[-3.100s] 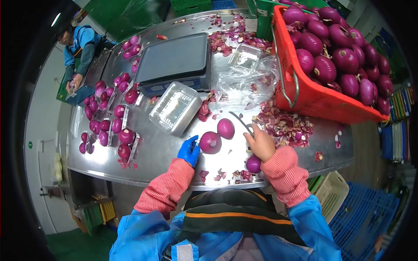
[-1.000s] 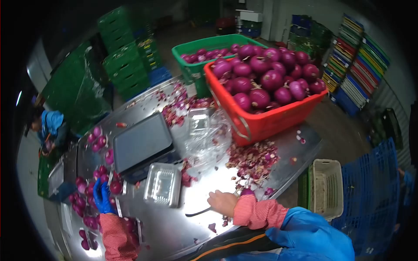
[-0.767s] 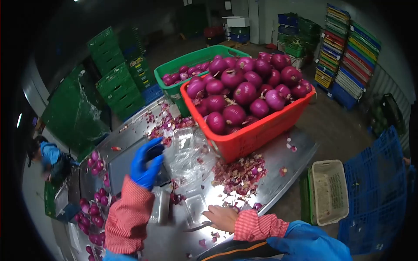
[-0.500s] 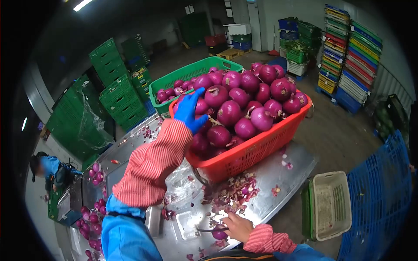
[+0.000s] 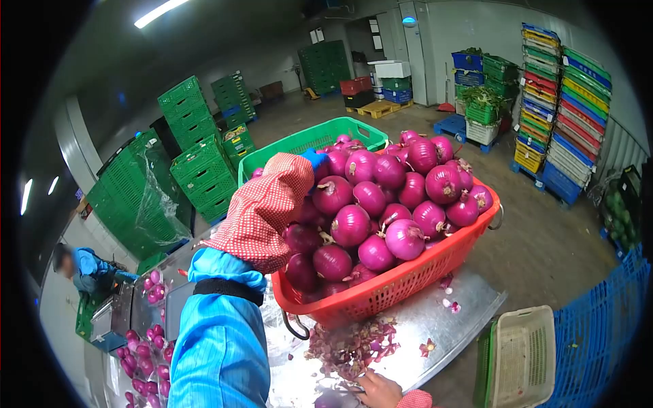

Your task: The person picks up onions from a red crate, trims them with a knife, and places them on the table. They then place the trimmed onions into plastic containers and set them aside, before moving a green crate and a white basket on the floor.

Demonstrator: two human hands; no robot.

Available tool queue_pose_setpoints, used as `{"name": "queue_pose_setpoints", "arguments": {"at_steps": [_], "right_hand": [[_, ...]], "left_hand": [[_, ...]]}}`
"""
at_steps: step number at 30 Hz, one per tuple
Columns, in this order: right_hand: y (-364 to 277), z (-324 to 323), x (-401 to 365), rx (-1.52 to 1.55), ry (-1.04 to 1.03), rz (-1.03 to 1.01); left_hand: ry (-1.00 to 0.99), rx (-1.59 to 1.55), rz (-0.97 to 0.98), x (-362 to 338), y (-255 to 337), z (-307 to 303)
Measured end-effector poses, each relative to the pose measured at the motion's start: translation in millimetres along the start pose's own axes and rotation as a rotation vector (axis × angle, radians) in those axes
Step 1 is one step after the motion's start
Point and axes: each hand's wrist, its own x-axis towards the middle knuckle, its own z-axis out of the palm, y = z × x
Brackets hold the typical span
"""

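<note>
My left hand, in a blue glove, reaches to the far left of the red basket, by the red onions heaped in it. The checked sleeve hides most of that hand, so its fingers and anything in them do not show. Low in the view, my bare right hand is closed around a thin dark knife, only partly visible. A blurred onion lies by it at the bottom edge. Onion skins are scattered over the metal table in front of the basket.
Behind the red basket stands a green basket with more onions. Bagged onions lie at left, near another person. A beige crate is right of the table. Stacked crates line the back right.
My left hand has moved from the onions' near left side to farther back, its glove now mostly behind the sleeve. The view has tilted up, and my right hand sits lower in it.
</note>
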Motion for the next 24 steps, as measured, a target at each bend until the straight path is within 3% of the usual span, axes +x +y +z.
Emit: {"name": "queue_pose_setpoints", "arguments": {"at_steps": [2, 6, 9, 11, 13, 16, 17, 19, 24], "right_hand": [[8.8, 12.8, 2.8, -0.013, 0.05, -0.027], [-17.6, -18.6, 10.6, -0.06, 0.114, -0.001], [-37.9, -39.5, 18.6, 0.015, 0.172, 0.083], [-55.6, -55.7, 26.3, 0.115, 0.297, 0.042], [-66.8, -63.9, 39.1, 0.176, 0.296, 0.119], [-122.9, -91.3, 63.9, 0.124, 0.432, -0.13], [-139.0, -94.9, 69.2, 0.114, 0.44, -0.204], [-165.9, -93.6, 76.6, -0.14, 0.448, -0.365], [-202.3, -60.3, 77.1, -0.371, 0.363, -0.556]], "left_hand": [[0.073, 0.273, 0.142, -6.1, -17.4, 5.5], [0.606, -0.246, 0.282, -71.9, -47.3, 31.7], [0.443, -0.858, 0.35, -145.6, -56.1, 38.5], [0.246, -1.17, 0.376, -216.4, -48.1, 47.2], [0.149, -1.367, 0.396, -286.0, -38.9, 66.6], [0.052, -1.535, 0.362, -377.5, -26.9, 101.9], [0.108, -1.491, 0.364, -400.5, -24.1, 115.0], [0.11, -1.501, 0.308, -440.2, -25.7, 140.8], [0.202, -1.402, 0.153, -511.8, -21.8, 167.2]]}}
